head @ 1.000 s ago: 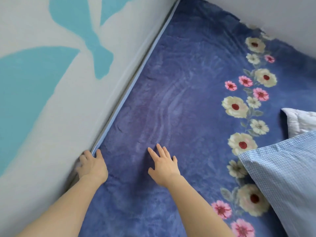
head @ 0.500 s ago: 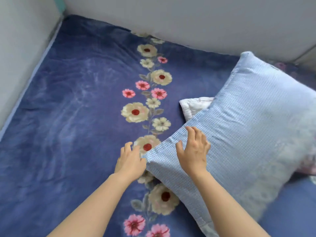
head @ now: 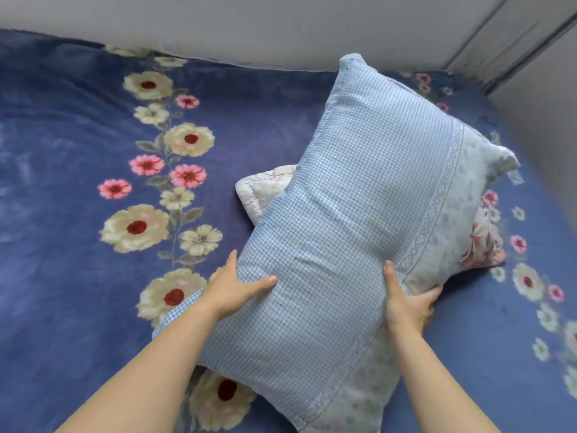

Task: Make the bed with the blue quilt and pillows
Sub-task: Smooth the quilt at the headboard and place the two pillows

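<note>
A light blue checked pillow lies tilted across the middle of the bed. My left hand grips its left long side, thumb on top. My right hand grips the right long side near the patterned band, fingers curled under. The blue quilt with rows of cream and pink flowers lies spread flat over the bed. A second pillow, white and quilted, sticks out from beneath the checked one, mostly hidden; a floral patch shows at the right.
A grey wall runs along the far edge of the bed. Another grey wall closes the right side, with a vertical strip in the corner. Flat quilt stretches out to the left of the pillows.
My view has swung right, from the left wall edge to the pillows. Both hands left the quilt, reached the checked pillow's corner, and now grasp it by its two sides.
</note>
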Demonstrator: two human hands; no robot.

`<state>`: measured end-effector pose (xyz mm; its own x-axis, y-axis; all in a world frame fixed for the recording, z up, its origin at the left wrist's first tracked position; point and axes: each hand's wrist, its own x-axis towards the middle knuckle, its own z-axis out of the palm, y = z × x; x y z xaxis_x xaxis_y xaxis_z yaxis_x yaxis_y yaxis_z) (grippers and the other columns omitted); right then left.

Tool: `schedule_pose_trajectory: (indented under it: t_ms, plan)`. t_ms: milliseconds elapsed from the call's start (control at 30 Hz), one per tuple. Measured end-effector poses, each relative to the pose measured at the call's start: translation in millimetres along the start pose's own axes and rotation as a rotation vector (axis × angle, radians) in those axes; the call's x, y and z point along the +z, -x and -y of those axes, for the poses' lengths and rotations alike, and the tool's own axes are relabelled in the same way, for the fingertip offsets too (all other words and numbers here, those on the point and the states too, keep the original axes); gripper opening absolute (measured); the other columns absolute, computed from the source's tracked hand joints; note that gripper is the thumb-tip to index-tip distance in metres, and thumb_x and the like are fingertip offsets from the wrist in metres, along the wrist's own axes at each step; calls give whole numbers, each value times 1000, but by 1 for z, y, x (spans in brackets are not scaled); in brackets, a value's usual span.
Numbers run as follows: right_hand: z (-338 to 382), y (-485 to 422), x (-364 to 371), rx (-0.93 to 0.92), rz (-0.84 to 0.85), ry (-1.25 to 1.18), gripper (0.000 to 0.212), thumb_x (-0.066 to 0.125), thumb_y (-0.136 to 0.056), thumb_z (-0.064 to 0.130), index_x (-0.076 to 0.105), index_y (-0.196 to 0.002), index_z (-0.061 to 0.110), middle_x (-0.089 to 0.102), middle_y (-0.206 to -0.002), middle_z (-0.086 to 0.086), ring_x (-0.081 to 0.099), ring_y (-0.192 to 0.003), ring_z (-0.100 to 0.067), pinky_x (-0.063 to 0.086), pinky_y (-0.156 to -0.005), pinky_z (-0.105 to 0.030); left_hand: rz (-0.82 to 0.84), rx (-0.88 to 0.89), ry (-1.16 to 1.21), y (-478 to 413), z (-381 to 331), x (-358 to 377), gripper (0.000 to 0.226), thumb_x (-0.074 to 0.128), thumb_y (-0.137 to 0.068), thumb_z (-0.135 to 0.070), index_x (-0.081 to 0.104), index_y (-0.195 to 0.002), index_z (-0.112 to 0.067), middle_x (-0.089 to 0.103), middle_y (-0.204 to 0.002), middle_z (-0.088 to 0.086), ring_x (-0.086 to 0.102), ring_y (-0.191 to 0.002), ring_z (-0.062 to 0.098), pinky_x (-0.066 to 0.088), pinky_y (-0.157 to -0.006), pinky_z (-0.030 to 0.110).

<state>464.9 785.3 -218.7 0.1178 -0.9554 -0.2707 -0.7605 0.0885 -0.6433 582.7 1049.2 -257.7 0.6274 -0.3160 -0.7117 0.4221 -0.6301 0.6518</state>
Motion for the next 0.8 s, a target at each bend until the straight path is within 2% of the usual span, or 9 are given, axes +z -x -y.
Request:
schedule_pose_trajectory:
  t_ms: [33,100,133,200,300,367,467,667,800]
  plan:
    - [-4,-6,0,54,32,-39,131,78,-52,70,15,-151,13,34,-151,-17,33,-139,-34,28,-113,-51,57,-9,60,2,3,-1,116,74,-67,-64,9,-155,-24,32,-155,-6,33,-142,22,32,-113,40]
    - [1,-12,-6,129,64,-87,129,84,-43,68,35,-142,2,47,-142,-16,47,-130,-32,38,-108,-44,140,71,166,11,3,3,90,79,-68,-53,39,-144,-27,56,-134,-16,58,-120,11,47,-98,31]
    - [9,-12,-11,140,55,-108,117,87,-50,58,41,-136,-5,49,-140,-17,50,-127,-31,41,-106,-40,173,118,211,17,0,7,70,82,-71,-43,54,-132,-26,65,-122,-15,65,-108,8,52,-89,26]
    - [22,-13,-22,127,-23,-141,86,87,-66,30,46,-128,-12,50,-137,-19,52,-123,-28,42,-101,-35,169,139,324,27,-4,14,40,80,-76,-18,67,-113,-17,74,-107,-6,71,-95,12,56,-72,19]
    - [51,21,-21,-8,-119,-344,37,83,-65,10,64,-93,-3,64,-114,-13,60,-96,-18,51,-84,-36,83,125,514,41,1,-14,25,72,-77,4,69,-101,1,75,-98,11,72,-81,18,56,-61,20]
    - [80,66,-5,-113,-36,-549,21,79,-64,-1,63,-73,8,69,-94,-6,66,-87,-19,57,-78,-37,-6,125,559,53,15,-59,21,71,-78,4,70,-98,-1,76,-92,8,72,-76,17,57,-62,24]
    - [129,146,32,-195,188,-724,21,74,-68,-10,65,-71,8,68,-79,-2,69,-74,-16,58,-68,-31,-160,113,558,78,48,-134,19,72,-80,-1,71,-95,-13,77,-84,-2,73,-75,14,53,-61,26]
    - [190,291,129,-289,555,-717,21,72,-68,-10,71,-74,10,71,-81,-10,68,-77,-25,57,-75,-41,-470,123,561,128,128,-280,21,74,-80,-6,67,-92,-22,70,-92,-5,65,-86,13,49,-70,29]
    - [234,371,192,-424,733,-641,17,73,-72,0,72,-73,17,71,-73,-4,68,-76,-26,57,-73,-42,-658,195,582,149,163,-370,34,73,-81,-7,61,-110,-17,65,-97,1,61,-81,13,44,-85,32]
